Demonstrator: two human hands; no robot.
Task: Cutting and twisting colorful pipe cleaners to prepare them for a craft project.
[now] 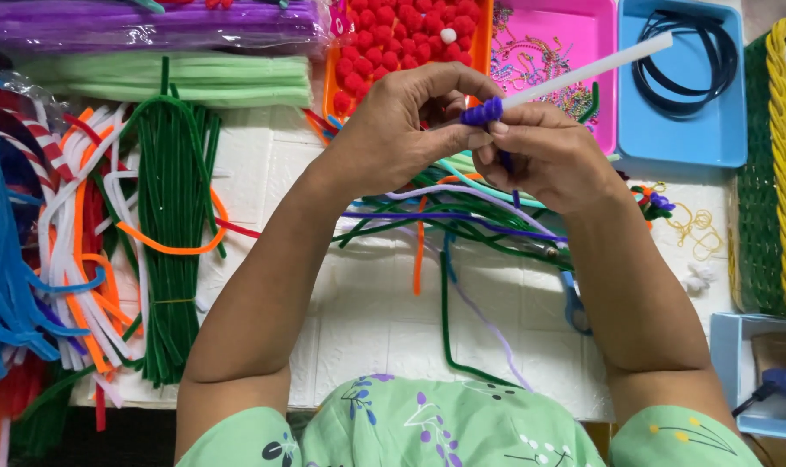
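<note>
Here, a blue-purple pipe cleaner [482, 112] is wound in tight coils around the near end of a white rod [583, 73], and both hands are clamped on that spot. The right hand [544, 160] pinches the coil between thumb and fingers just below the rod, with a dark tail of the pipe cleaner running down behind its fingers where it is hard to follow. The left hand [393, 130] curls over the rod's near tip from the other side, so the tip itself is hidden and the exact fingertip contact cannot be made out. The rod slants up and away from the coil, over a pink tray [596, 39] of small beaded bits too fine to tell apart. Beyond that, past the rod's far end, sits a blue tray [721, 138] holding black hoops. On the other side of the rod, behind the left hand, an orange tray [484, 35] of red pom-poms is partly covered. Below the rod, under the wrists, loose pipe cleaners [445, 233] in green, purple and orange sprawl on a white table [375, 311]. Far from the rod, at the picture's left edge, bundles of green, white, orange and blue stems [172, 233] lie cut off by the frame. A green and yellow woven basket [769, 173] is cropped at the opposite edge.
</note>
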